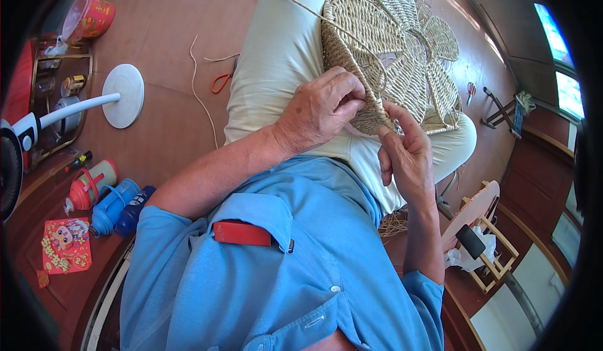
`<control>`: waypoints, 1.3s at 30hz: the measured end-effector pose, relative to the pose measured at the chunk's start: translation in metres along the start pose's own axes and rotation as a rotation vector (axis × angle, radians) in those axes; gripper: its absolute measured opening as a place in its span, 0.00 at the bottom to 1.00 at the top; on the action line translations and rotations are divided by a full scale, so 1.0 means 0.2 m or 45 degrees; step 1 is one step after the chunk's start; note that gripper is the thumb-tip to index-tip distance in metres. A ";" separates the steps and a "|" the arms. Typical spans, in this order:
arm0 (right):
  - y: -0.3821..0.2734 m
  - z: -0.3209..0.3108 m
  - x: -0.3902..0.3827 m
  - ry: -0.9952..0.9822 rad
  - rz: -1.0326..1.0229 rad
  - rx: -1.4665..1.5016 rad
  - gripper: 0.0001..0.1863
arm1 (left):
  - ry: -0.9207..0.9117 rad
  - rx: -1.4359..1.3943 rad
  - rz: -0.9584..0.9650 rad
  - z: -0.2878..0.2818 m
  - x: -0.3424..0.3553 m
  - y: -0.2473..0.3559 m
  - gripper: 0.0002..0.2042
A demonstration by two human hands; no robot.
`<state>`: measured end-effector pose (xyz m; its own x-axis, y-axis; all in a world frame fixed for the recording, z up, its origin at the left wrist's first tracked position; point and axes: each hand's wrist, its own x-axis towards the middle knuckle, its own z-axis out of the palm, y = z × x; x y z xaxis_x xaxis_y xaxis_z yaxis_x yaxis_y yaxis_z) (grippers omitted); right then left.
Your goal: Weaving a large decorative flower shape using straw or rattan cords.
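Observation:
A woven straw piece (402, 81) with petal-shaped panels and a thick braided rim lies tilted across my lap, resting on my thighs. At its near edge my left hand (323, 109) is closed in a pinch beside the rim; its fingertips hide what lies between them. My right hand (408, 153) grips the rim's near corner between thumb and forefinger, the other fingers curled. A long straw cord (301, 5) runs from over my left knee across the woven piece, toward the rim near my hands.
Orange-handled scissors (220, 83) and loose straw strands (202, 103) lie on the floor to the left. A white round-based stand (124, 96), a red bucket (94, 17) and flasks (114, 204) stand further left. At right are a wooden stool (480, 225) and another pair of scissors (470, 91).

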<state>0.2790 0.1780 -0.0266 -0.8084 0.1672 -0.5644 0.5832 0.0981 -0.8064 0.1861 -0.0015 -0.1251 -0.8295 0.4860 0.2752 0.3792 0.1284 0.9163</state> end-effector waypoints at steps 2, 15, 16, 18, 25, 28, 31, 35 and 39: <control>0.01 0.00 0.00 -0.001 0.002 0.035 0.20 | 0.035 -0.005 0.009 0.01 -0.01 0.00 0.09; -0.01 0.00 0.01 -0.030 0.039 -0.007 0.23 | 0.207 0.242 0.192 0.12 -0.02 0.00 0.10; -0.01 -0.01 0.01 -0.035 0.052 -0.035 0.23 | 0.223 0.233 0.166 0.12 -0.02 0.00 0.12; -0.02 -0.01 0.01 -0.062 0.059 -0.026 0.24 | 0.217 0.208 0.150 0.12 -0.02 -0.01 0.11; 0.02 -0.02 0.01 -0.059 0.044 0.092 0.25 | 0.198 0.147 0.183 0.11 -0.03 -0.03 0.12; 0.05 0.01 0.02 -0.010 0.059 0.210 0.25 | 0.224 0.104 0.185 0.10 -0.03 -0.03 0.13; 0.06 0.01 0.02 -0.016 0.025 0.231 0.25 | 0.213 0.157 0.247 0.10 -0.02 -0.03 0.14; 0.05 0.01 0.02 -0.025 0.037 0.186 0.25 | 0.232 0.329 0.401 0.09 0.00 -0.03 0.14; 0.05 0.02 0.02 -0.012 0.029 0.148 0.26 | 0.237 0.457 0.456 0.11 0.01 -0.02 0.16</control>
<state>0.2816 0.1751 -0.0375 -0.7959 0.1591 -0.5842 0.5889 -0.0204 -0.8079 0.1920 0.0170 -0.1356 -0.6687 0.3962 0.6291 0.7410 0.2859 0.6076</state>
